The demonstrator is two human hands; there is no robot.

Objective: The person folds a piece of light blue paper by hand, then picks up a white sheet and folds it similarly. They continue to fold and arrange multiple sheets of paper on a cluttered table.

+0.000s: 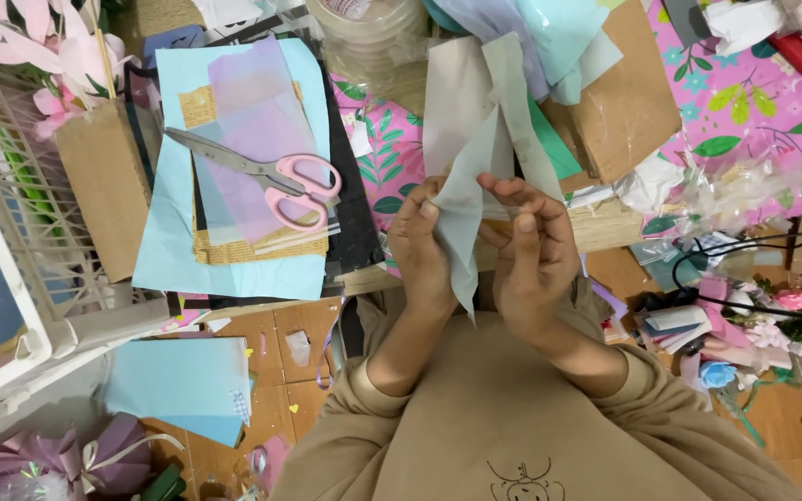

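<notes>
My left hand (420,250) and my right hand (533,262) are raised close together in front of my chest. Both pinch one pale grey sheet of tissue paper (475,139). The sheet stands up between them, splits into two strips at the top and tapers to a point below my left wrist. My left thumb and fingers press its lower fold. The fingers of my right hand curl round its right edge.
Pink-handled scissors (266,174) lie on a stack of light blue and lilac paper (234,260) to the left. A white wire basket (20,186) is at far left, brown cardboard (628,102) at upper right, and black cables (744,278) with paper flowers at right.
</notes>
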